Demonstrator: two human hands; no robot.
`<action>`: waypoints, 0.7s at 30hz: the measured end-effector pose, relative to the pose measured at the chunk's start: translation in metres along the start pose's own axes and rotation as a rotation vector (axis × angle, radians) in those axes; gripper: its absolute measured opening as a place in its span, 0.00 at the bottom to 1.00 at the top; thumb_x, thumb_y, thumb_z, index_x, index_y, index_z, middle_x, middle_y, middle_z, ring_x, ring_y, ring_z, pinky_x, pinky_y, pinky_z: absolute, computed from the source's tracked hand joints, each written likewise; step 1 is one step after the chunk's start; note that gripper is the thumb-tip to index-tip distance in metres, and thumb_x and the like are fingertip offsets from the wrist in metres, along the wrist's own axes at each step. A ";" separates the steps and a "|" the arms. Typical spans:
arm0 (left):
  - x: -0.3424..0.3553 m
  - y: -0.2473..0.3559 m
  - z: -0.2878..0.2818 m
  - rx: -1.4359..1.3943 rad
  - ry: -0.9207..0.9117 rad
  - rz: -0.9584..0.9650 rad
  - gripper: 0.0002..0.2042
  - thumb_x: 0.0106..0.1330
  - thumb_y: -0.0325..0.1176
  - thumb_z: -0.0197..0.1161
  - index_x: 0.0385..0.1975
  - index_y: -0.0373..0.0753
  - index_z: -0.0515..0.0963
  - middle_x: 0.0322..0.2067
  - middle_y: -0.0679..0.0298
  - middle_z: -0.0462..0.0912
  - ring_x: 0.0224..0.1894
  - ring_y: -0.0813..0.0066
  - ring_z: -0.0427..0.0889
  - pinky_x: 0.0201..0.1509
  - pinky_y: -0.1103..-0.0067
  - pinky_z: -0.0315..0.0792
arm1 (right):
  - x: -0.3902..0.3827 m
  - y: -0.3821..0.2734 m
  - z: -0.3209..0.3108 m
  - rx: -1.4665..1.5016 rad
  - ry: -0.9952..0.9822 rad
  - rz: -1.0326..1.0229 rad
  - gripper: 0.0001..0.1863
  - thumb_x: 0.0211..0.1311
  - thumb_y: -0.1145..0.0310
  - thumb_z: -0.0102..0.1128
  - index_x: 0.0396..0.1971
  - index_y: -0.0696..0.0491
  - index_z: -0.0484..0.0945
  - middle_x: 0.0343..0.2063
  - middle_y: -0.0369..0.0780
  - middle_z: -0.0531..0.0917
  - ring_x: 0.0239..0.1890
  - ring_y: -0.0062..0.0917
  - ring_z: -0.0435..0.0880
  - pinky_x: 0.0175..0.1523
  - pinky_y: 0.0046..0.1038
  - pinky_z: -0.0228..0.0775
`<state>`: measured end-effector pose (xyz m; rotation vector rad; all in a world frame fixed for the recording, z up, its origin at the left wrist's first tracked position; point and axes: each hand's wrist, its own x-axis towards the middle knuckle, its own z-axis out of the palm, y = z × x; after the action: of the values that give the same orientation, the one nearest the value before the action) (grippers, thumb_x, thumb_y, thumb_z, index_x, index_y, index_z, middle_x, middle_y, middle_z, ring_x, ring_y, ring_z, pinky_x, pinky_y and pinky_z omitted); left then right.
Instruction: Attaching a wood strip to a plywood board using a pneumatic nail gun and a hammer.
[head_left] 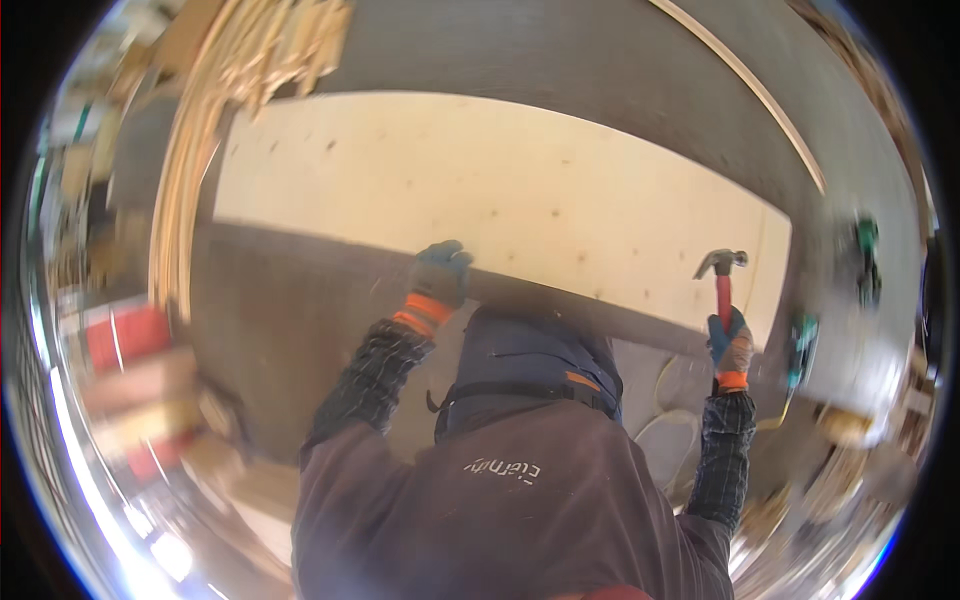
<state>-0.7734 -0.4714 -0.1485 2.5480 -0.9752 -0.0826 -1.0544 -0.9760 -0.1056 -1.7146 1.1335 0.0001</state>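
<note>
A long pale wooden board (pixel 480 190) with several dark knots or marks lies across the dark work surface in front of me. My right hand (pixel 733 347), in a blue-grey glove with an orange cuff, is wrapped round the red handle of a claw hammer (pixel 724 295). Its metal head is over the right part of the board. At the board's near edge is my left hand (pixel 441 277), gloved the same way, its fingers curled. What those fingers hold, if anything, is hidden.
Long thin wood strips (pixel 185 200) are stacked at the left, more of them at the far left. One single strip (pixel 750 85) lies beyond the board at the far right. Two green-and-black power tools (pixel 866 255) (pixel 801 350) are at the right. Red bundles (pixel 128 337) stand at the left.
</note>
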 end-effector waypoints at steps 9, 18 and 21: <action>-0.085 0.118 0.101 -0.726 0.255 -1.032 0.17 0.66 0.35 0.73 0.51 0.34 0.84 0.42 0.60 0.91 0.44 0.77 0.87 0.48 0.77 0.80 | 0.303 -0.059 -0.017 -0.551 -0.219 -0.439 0.19 0.68 0.57 0.68 0.51 0.54 0.82 0.26 0.38 0.82 0.18 0.24 0.75 0.24 0.31 0.69; -0.057 0.181 0.145 -1.116 0.554 -1.285 0.21 0.67 0.36 0.73 0.57 0.32 0.81 0.45 0.55 0.90 0.46 0.70 0.88 0.50 0.74 0.81 | 0.379 -0.120 0.045 -0.954 0.108 -1.441 0.29 0.67 0.52 0.66 0.57 0.60 0.79 0.44 0.51 0.87 0.43 0.49 0.87 0.47 0.46 0.79; -0.033 0.189 0.145 -1.165 0.658 -1.284 0.23 0.68 0.37 0.73 0.58 0.32 0.80 0.44 0.52 0.89 0.46 0.65 0.88 0.50 0.72 0.81 | 0.322 -0.139 0.107 -1.012 -0.009 -1.405 0.35 0.67 0.48 0.66 0.61 0.62 0.76 0.54 0.54 0.83 0.55 0.51 0.82 0.59 0.44 0.75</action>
<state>-0.9454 -0.6274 -0.2092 1.4622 0.8340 -0.1074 -0.7300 -1.1114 -0.2097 -3.0563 -0.4264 -0.3294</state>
